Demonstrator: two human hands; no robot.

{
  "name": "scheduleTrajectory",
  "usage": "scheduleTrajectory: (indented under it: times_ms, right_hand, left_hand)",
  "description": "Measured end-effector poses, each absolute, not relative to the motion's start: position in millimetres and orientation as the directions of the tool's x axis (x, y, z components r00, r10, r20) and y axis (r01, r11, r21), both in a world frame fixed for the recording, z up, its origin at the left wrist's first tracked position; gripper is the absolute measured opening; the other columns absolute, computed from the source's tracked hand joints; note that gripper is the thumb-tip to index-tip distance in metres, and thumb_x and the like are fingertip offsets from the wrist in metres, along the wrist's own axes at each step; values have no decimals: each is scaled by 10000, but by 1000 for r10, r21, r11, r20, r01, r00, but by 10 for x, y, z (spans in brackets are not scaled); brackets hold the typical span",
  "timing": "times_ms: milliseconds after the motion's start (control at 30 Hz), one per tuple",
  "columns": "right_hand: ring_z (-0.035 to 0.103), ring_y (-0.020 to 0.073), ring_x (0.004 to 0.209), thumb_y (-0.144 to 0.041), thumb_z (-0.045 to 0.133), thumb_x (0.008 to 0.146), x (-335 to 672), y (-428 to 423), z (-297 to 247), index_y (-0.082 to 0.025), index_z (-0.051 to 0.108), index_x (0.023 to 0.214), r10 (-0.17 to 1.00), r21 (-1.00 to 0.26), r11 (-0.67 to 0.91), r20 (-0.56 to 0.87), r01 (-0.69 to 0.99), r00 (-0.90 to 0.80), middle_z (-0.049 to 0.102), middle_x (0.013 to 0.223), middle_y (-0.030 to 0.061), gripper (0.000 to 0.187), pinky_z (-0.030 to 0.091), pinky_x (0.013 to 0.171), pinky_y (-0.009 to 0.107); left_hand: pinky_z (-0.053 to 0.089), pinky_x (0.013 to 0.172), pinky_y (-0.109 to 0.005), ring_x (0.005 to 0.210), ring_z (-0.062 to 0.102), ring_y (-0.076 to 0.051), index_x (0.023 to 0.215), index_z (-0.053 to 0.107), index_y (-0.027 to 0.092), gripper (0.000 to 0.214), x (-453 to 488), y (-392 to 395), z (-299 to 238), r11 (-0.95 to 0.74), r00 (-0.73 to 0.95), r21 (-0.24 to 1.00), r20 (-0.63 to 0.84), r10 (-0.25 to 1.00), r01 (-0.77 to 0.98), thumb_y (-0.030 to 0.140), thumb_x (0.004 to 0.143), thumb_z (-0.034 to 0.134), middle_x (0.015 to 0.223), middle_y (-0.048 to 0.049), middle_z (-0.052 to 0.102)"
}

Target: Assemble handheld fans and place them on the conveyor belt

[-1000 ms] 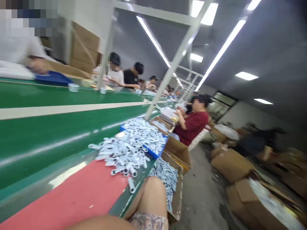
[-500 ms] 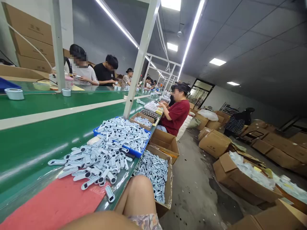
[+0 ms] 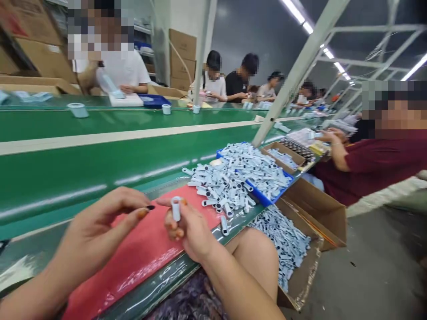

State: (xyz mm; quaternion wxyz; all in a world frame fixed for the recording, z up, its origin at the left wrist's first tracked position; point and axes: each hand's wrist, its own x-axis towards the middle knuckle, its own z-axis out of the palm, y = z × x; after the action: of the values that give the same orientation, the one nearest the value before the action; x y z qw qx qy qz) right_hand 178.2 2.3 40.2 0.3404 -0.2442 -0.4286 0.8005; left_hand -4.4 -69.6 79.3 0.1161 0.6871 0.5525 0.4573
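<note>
My right hand [image 3: 190, 226] is closed round a small pale-blue plastic piece [image 3: 175, 208], held upright over the red mat [image 3: 140, 253]. My left hand [image 3: 100, 226] is just left of it, thumb and forefinger pinched on a tiny dark part [image 3: 150, 207] whose tip points at the plastic piece. A loose heap of the same pale-blue pieces [image 3: 216, 186] lies on the bench to the right of my hands, spilling from a blue tray [image 3: 267, 198] piled with more.
A green conveyor belt [image 3: 100, 160] runs behind the mat. An open cardboard box [image 3: 300, 271] of pieces stands by my knee. A person in a dark red shirt [image 3: 376, 169] sits close on the right. Several people work across the belt. White frame posts [image 3: 293, 75] rise from the bench.
The view has swung from the aisle back to the bench. Both my hands have come into view, the right holding a plastic piece and the left pinching a small dark part.
</note>
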Motion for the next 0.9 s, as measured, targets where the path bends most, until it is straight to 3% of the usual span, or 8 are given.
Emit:
scheduleTrajectory:
  times_ms: [100,300,433,700,900]
  right_hand:
    - [238,58,480,-550,560,951,1906,-57,262,-172,659,1133,692,-749,-492,-26,-444,-722,422,671,-69,431,236,502,212]
    - [253,66,482,-475,591,953,2066,-118,98,-195,556,834,717,-710,-499,-15,-498,-697,445,657,-58,306,250,515,231]
    - [298,78,508,-471,555,992,2050,-158,71,-201,578,950,741,-716,-476,-14,-510,-672,466,689,-53,274,266,528,232]
    - [352,87,554,-426,472,1052,2076,-157,26,-194,537,912,766,-771,-410,-1,-487,-642,488,726,-42,279,296,560,248]
    - [358,94,568,-444,460,1067,2071,-170,-2,-186,584,1065,765,-794,-391,1,-466,-644,483,726,-44,286,292,558,253]
  left_hand:
    - [520,914,-330,1070,625,-186,1015,669,284,79,176,-674,795,-390,34,663,483,875,639,263,1002,594,1134,-3,655]
    - [533,946,-348,1131,631,-197,1022,678,269,138,414,-600,740,-377,97,554,468,879,742,208,995,558,1205,-32,642]
    - [539,904,-336,1098,638,-193,976,666,236,156,451,-585,715,-342,88,519,451,888,783,195,1006,519,1169,-52,651]
    - [499,913,-264,1067,622,-126,952,628,229,158,510,-561,672,-303,57,603,392,918,738,132,1009,517,1125,-11,631]
    - [485,901,-223,1038,618,-101,922,618,226,169,510,-540,687,-295,50,624,379,924,723,128,1012,514,1092,6,620]
